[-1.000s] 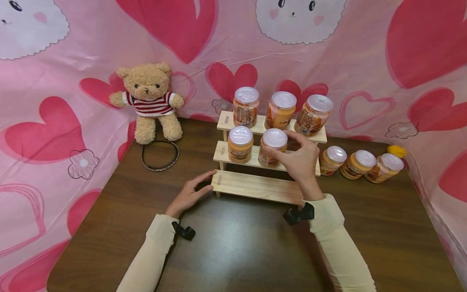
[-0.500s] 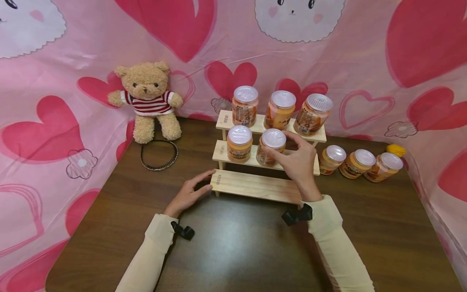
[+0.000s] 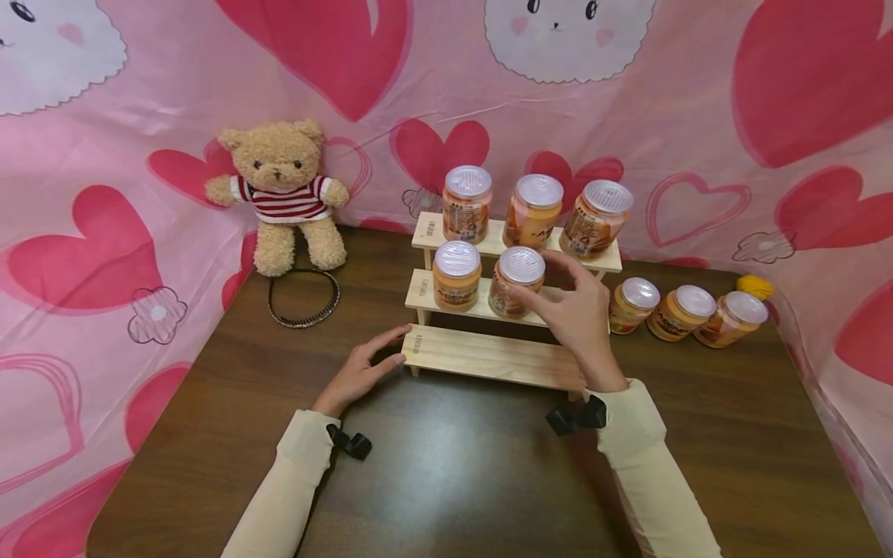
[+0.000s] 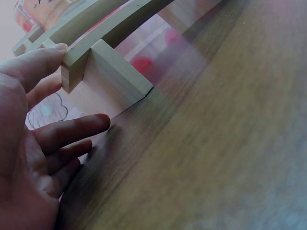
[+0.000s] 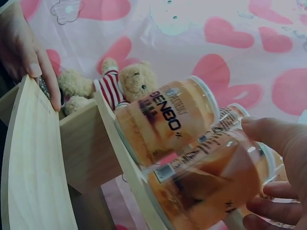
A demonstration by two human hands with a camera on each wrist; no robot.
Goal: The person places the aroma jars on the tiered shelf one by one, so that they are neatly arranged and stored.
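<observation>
My right hand (image 3: 575,306) is around the right side of an orange-labelled jar (image 3: 508,298) with a ribbed clear lid, on the middle shelf (image 3: 423,291) of a three-step wooden stand. In the right wrist view its thumb (image 5: 268,132) lies by this jar's lid end, the other fingers spread apart. Left of it stands a matching jar (image 3: 456,291). My left hand (image 3: 357,376) rests against the left end of the lowest shelf (image 3: 488,356), fingers fairly straight. In the left wrist view, fingertips touch the shelf's end corner (image 4: 72,72).
Three more jars stand on the top shelf (image 3: 432,229), including the left one (image 3: 466,217). Another three, such as the middle jar (image 3: 675,319), are on the table right of the stand. A teddy bear (image 3: 282,190), hairband (image 3: 328,306) and yellow ball (image 3: 755,287) are around them.
My right hand has loosened and shifted slightly right, while the jar stays on the middle shelf. Earlier the jar was moved slightly left in its grip. The left hand stays put.
</observation>
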